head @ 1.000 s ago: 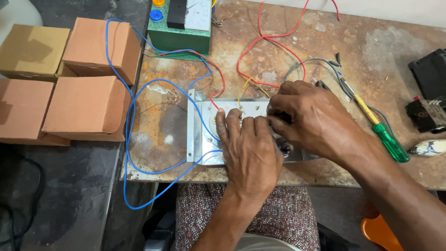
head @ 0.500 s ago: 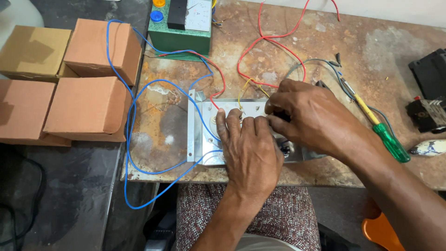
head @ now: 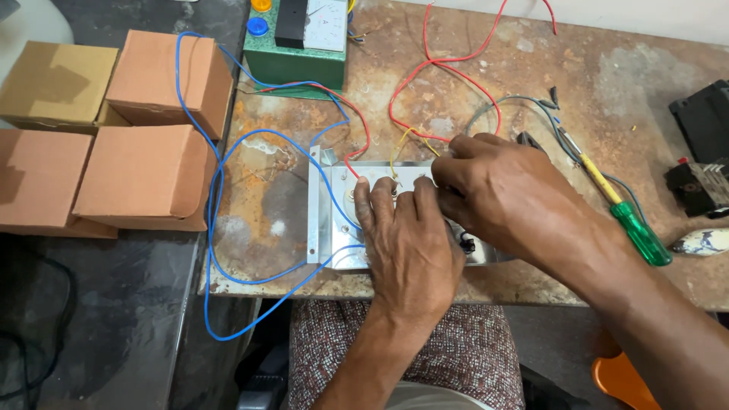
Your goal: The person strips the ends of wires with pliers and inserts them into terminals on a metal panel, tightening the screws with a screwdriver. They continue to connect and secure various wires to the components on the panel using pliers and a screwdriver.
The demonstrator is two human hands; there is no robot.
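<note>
Fingertips of the left hand [head: 406, 250] press flat on the shiny bent metal plate [head: 334, 220], as a second ago. The right hand [head: 509, 197], at three o'clock, has barely shifted; its curled fingers hide whatever they pinch. Blue wire [head: 220, 197] loops at nine o'clock.

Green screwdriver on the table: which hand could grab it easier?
Probably the right hand: the green screwdriver lies just beside its wrist, while the left hand rests flat on the metal plate, farther away.
</note>
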